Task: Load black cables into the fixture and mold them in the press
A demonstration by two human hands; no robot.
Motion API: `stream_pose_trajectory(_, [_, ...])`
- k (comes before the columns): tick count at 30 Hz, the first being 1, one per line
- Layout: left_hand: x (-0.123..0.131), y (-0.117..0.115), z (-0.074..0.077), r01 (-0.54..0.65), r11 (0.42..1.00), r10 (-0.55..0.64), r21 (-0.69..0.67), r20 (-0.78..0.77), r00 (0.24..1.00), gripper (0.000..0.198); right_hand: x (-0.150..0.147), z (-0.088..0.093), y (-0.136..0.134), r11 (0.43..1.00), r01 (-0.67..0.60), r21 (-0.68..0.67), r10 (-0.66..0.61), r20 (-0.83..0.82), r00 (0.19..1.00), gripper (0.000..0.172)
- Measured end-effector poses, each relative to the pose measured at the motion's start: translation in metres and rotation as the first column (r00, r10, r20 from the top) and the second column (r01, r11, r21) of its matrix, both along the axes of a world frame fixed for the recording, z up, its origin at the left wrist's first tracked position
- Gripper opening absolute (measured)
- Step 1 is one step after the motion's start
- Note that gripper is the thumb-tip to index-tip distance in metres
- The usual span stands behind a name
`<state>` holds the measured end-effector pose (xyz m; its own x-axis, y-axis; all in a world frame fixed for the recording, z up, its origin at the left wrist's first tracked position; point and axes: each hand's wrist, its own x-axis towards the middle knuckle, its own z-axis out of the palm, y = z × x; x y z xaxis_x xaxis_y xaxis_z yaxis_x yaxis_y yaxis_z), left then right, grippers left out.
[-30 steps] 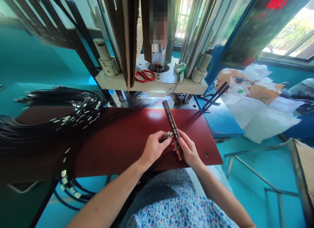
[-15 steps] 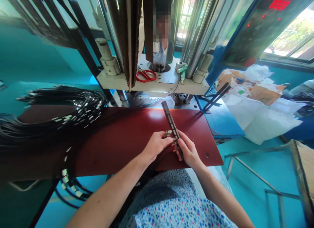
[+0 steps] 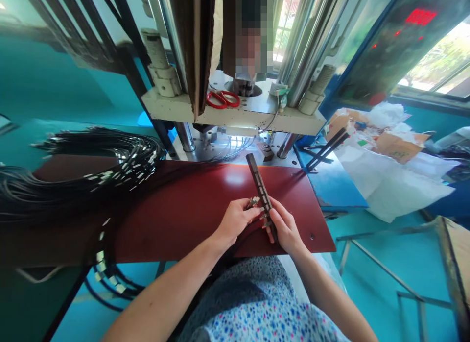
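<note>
A dark slotted bar (image 3: 260,185) slants over the reddish-brown board (image 3: 183,209), with small pale pieces along its slots. My right hand (image 3: 286,225) is closed round the bar's lower end, thumb on top. On the bar's left side my left hand (image 3: 237,219) pinches a few cables with small metal-and-white connectors (image 3: 253,202), its fingertips near the slots. More connector ends show between the two hands, against the bar. The cables run down below my left hand and are mostly hidden in shadow.
Bundles of black cables (image 3: 135,156) with white tags lie on the left. Behind the board stands a press (image 3: 227,117) with red-handled scissors (image 3: 223,99) on its plate. A person (image 3: 253,48) is beyond it. Dark bars (image 3: 326,150) rest on a blue table (image 3: 340,187) near plastic bags (image 3: 392,185).
The view has shifted slightly, so the press and the person appear a little displaced. Both hands keep their hold on the bar and the cables, with hardly any movement.
</note>
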<state>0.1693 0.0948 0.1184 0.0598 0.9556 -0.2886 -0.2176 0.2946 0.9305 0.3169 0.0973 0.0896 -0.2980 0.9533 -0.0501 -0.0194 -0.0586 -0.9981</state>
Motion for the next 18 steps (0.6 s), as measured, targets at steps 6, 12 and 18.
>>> stream_pose_trajectory(6, [0.001,0.003,-0.009,0.000,0.994,0.011,0.110,-0.091,0.996,0.015,-0.001,-0.001,0.000,0.993,-0.060,0.100,0.045,0.148,0.988,0.045])
stream_pose_trajectory(12, [-0.014,0.001,-0.004,0.126,0.986,-0.121,0.106,-0.053,0.991,0.017,-0.002,0.000,0.001,0.994,-0.062,0.087,0.051,0.118,0.992,0.043])
stream_pose_trajectory(18, [-0.035,-0.001,0.005,0.060,0.996,-0.067,0.058,0.124,0.990,0.024,-0.002,-0.001,0.001,1.000,0.002,0.018,-0.002,-0.008,1.000,0.042])
